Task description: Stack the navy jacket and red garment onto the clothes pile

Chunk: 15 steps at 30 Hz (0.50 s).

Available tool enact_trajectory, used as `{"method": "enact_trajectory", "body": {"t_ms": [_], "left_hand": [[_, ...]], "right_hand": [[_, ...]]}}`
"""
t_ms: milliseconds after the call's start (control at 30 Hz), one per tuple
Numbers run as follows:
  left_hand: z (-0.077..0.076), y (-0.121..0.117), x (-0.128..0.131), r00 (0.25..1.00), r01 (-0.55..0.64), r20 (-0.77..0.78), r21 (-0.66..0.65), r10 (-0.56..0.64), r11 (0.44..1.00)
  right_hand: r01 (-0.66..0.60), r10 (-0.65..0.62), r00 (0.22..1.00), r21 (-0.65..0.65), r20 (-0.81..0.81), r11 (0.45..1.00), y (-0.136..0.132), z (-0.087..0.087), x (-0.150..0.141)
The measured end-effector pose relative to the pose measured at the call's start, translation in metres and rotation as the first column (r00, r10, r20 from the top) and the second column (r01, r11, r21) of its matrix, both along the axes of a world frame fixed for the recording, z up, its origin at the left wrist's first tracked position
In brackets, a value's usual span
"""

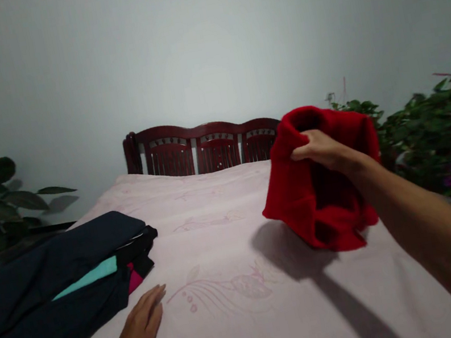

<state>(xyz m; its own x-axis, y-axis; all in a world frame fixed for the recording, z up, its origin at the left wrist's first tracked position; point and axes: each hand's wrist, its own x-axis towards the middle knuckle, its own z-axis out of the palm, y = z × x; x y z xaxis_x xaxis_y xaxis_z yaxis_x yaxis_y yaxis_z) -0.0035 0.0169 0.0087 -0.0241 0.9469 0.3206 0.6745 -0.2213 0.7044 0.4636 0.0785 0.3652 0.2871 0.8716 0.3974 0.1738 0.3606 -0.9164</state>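
Red cloth (295, 198) hangs above the bed's (221, 245) right side, its top pinched in the right hand (319, 147). The left hand (142, 327), empty and flat, is near the bed's front edge, beside dark clothes (52, 273).

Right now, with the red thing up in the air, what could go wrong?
The red cloth hangs from the right hand alone, so it might slip or land crumpled. The left hand lies close to the dark clothes, so a sideways bump could perhaps muss them.
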Motion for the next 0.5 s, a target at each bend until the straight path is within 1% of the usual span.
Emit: {"method": "enact_trajectory", "body": {"t_ms": [33, 67, 100, 133, 167, 200, 233, 267, 300, 333, 367, 400, 433, 467, 500], "left_hand": [[0.008, -0.003, 0.004, 0.991, -0.012, 0.133, -0.038, 0.017, 0.999], [0.017, -0.006, 0.008, 0.962, -0.014, 0.270, -0.075, 0.034, 0.997], [0.028, -0.009, 0.013, 0.913, -0.003, 0.406, -0.104, 0.045, 0.995], [0.039, -0.013, 0.017, 0.847, 0.024, 0.530, -0.120, 0.044, 0.992], [0.050, -0.016, 0.019, 0.772, 0.066, 0.635, -0.123, 0.028, 0.990], [0.060, -0.019, 0.020, 0.697, 0.106, 0.717, -0.119, 0.011, 0.987], [0.070, -0.021, 0.019, 0.634, 0.139, 0.773, -0.116, 0.001, 0.983], [0.078, -0.023, 0.015, 0.596, 0.163, 0.803, -0.122, 0.001, 0.979], [0.084, -0.024, 0.009, 0.587, 0.178, 0.809, -0.148, 0.016, 0.973], [0.088, -0.024, 0.002, 0.605, 0.188, 0.796, -0.189, 0.038, 0.964], [0.090, -0.024, -0.006, 0.643, 0.183, 0.763, -0.238, 0.067, 0.954], [0.089, -0.023, -0.015, 0.697, 0.155, 0.710, -0.287, 0.101, 0.945], [0.088, -0.021, -0.022, 0.761, 0.102, 0.635, -0.318, 0.132, 0.943], [0.085, -0.019, -0.027, 0.828, 0.036, 0.541, -0.311, 0.146, 0.950], [0.083, -0.016, -0.029, 0.893, -0.023, 0.429, -0.260, 0.137, 0.965]], "right_hand": [[-0.126, 0.133, 0.984, -0.063, 0.118, 0.990, -0.005, 0.000, -0.027], [-0.289, 0.328, 0.881, -0.160, 0.341, 0.944, -0.012, -0.004, -0.056], [-0.431, 0.486, 0.705, -0.231, 0.516, 0.872, -0.020, -0.013, -0.085], [-0.535, 0.562, 0.533, -0.262, 0.632, 0.803, -0.030, -0.025, -0.114], [-0.602, 0.579, 0.367, -0.288, 0.728, 0.745, -0.041, -0.041, -0.141], [-0.639, 0.552, 0.232, -0.302, 0.801, 0.707, -0.052, -0.059, -0.164], [-0.656, 0.542, 0.091, -0.359, 0.836, 0.664, -0.063, -0.079, -0.184], [-0.647, 0.552, -0.060, -0.453, 0.832, 0.613, -0.073, -0.099, -0.198], [-0.642, 0.584, -0.172, -0.540, 0.793, 0.544, -0.082, -0.119, -0.206], [-0.650, 0.629, -0.232, -0.599, 0.742, 0.467, -0.090, -0.137, -0.208], [-0.665, 0.674, -0.235, -0.622, 0.700, 0.414, -0.096, -0.153, -0.205], [-0.683, 0.710, -0.187, -0.610, 0.678, 0.402, -0.100, -0.167, -0.198], [-0.692, 0.728, -0.101, -0.574, 0.678, 0.438, -0.103, -0.178, -0.188], [-0.674, 0.716, 0.008, -0.525, 0.698, 0.519, -0.105, -0.188, -0.177], [-0.628, 0.673, 0.112, -0.473, 0.731, 0.618, -0.106, -0.197, -0.165]]}}
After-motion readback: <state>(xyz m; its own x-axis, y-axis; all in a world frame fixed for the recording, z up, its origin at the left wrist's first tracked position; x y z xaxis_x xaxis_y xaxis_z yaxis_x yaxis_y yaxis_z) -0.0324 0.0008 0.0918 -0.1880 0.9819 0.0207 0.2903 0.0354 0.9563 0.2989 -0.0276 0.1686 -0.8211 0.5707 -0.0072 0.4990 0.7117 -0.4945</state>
